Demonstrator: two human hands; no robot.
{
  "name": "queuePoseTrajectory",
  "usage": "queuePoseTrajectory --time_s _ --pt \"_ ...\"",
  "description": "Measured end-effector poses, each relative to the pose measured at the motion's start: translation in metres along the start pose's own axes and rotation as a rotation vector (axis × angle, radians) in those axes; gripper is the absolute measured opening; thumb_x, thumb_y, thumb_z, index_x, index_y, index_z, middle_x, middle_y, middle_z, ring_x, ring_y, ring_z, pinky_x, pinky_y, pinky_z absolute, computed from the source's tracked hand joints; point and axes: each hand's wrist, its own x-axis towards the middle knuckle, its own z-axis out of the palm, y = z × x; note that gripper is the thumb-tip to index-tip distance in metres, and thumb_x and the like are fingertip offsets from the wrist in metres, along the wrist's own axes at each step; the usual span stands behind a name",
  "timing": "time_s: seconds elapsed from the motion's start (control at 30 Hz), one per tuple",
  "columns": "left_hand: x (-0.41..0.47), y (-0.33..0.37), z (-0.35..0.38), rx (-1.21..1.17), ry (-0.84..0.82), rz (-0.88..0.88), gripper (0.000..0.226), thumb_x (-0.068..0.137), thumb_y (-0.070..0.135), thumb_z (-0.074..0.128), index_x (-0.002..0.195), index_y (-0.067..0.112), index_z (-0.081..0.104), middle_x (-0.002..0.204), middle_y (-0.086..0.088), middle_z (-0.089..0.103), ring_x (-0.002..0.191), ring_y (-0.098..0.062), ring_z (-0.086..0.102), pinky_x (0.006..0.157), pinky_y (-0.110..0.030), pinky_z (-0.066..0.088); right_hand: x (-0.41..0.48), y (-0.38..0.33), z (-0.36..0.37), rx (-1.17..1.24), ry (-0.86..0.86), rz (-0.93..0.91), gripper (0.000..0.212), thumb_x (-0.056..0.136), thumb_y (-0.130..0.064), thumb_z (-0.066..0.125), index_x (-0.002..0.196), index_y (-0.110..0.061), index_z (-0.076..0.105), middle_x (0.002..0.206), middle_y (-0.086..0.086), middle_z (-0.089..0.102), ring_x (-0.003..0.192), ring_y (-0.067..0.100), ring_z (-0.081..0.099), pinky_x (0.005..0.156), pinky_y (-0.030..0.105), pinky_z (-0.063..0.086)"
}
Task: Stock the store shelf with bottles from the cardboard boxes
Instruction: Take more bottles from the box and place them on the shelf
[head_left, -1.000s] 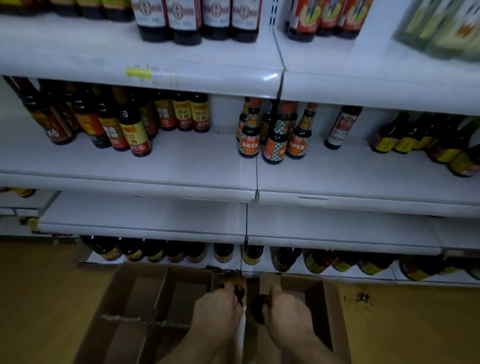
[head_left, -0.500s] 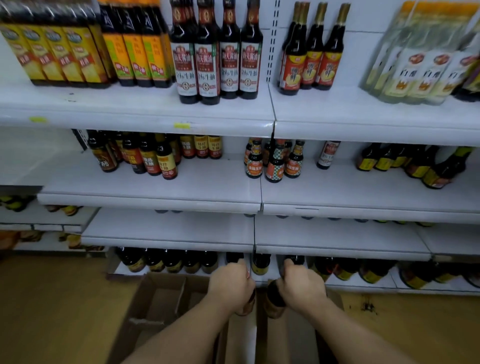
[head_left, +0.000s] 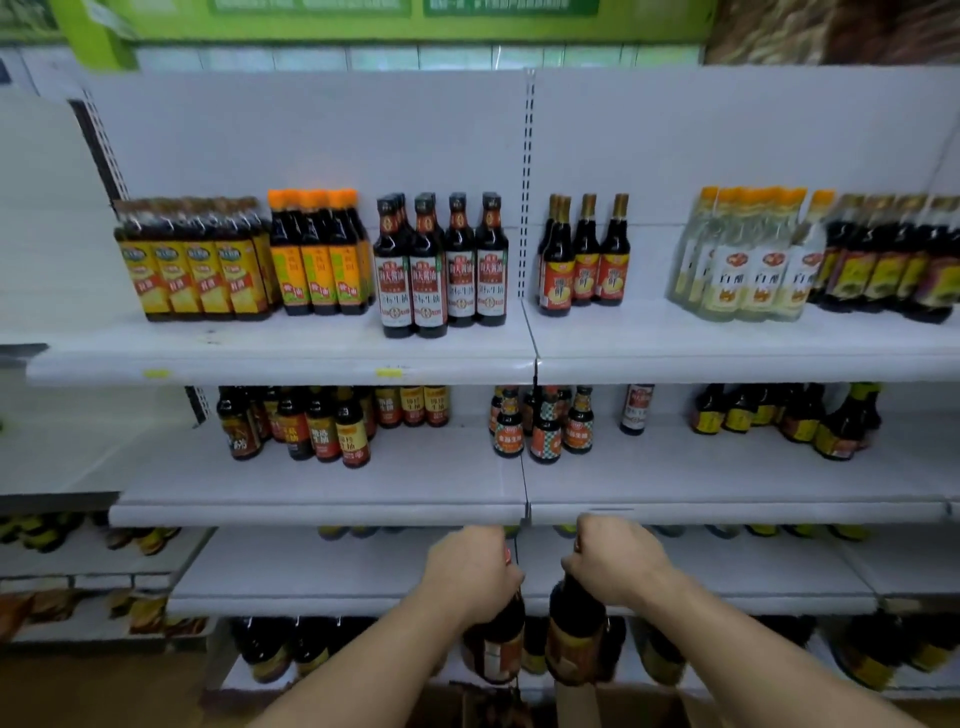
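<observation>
My left hand (head_left: 470, 569) grips the neck of a dark sauce bottle (head_left: 496, 644) with a red and white label. My right hand (head_left: 615, 561) grips the neck of a second dark bottle (head_left: 574, 639) with an orange label. Both bottles hang upright side by side in front of the white store shelf (head_left: 322, 512), level with its lower tiers. Only a sliver of the cardboard box (head_left: 623, 706) shows at the bottom edge, below the bottles. My fingers hide the caps.
The top tier (head_left: 280, 358) carries rows of tall sauce bottles (head_left: 441, 270) and pale vinegar bottles (head_left: 748, 265). The second tier has small bottles (head_left: 545, 426) at the back and bare white room in front. Dark bottles (head_left: 291, 649) line the bottom tier. Brown floor lies at lower left.
Both hands have lifted the two bottles out of the cardboard boxes and raised them in front of the shelves. My view has tilted up from the boxes to the upper tiers.
</observation>
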Motion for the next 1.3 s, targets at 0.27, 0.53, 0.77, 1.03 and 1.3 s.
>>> queuePoseTrajectory --time_s 0.27,0.53,0.77,1.03,1.3 --pt "0.007 0.009 -0.05 -0.041 0.047 0.028 0.02 0.094 0.038 0.058 0.103 0.02 0.061 0.097 0.0 0.066 0.094 -0.024 0.065 0.087 -0.041 0.058 -0.006 -0.01 -0.057 0.032 0.094 -0.019 0.031 0.094 -0.042 0.06 0.077 -0.027 0.039 0.081 -0.004 0.051 0.073 0.016 0.05 0.052 0.029 0.032" --pt "0.011 0.017 -0.098 -0.039 0.043 0.052 0.022 0.092 0.042 0.057 0.096 0.021 0.06 0.095 0.0 0.062 0.092 -0.022 0.063 0.087 -0.041 0.057 -0.023 -0.026 -0.112 0.09 0.149 -0.033 0.036 0.085 -0.032 0.06 0.065 -0.024 0.032 0.063 -0.003 0.033 0.053 0.015 0.029 0.048 0.03 0.023" --pt "0.02 0.025 -0.145 -0.079 0.123 0.107 0.023 0.086 0.044 0.06 0.092 0.022 0.062 0.092 0.001 0.065 0.09 -0.022 0.065 0.084 -0.039 0.058 -0.035 -0.035 -0.161 0.153 0.194 -0.036 0.033 0.09 -0.032 0.063 0.067 -0.022 0.043 0.061 -0.005 0.04 0.05 0.012 0.034 0.048 0.026 0.026" --pt "0.037 0.042 -0.186 -0.142 0.221 0.185 0.026 0.088 0.04 0.062 0.095 0.015 0.064 0.09 -0.004 0.067 0.085 -0.023 0.067 0.078 -0.04 0.06 -0.031 -0.037 -0.208 0.128 0.269 -0.013 0.022 0.087 -0.038 0.066 0.078 -0.019 0.059 0.079 0.0 0.066 0.066 0.015 0.057 0.054 0.028 0.039" --pt "0.065 0.067 -0.22 -0.168 0.287 0.209 0.032 0.084 0.042 0.062 0.093 0.011 0.067 0.087 -0.003 0.071 0.085 -0.022 0.069 0.076 -0.04 0.059 -0.004 -0.023 -0.246 0.17 0.274 -0.021 0.021 0.086 -0.035 0.066 0.077 -0.018 0.073 0.077 -0.001 0.074 0.068 0.016 0.068 0.053 0.027 0.047"
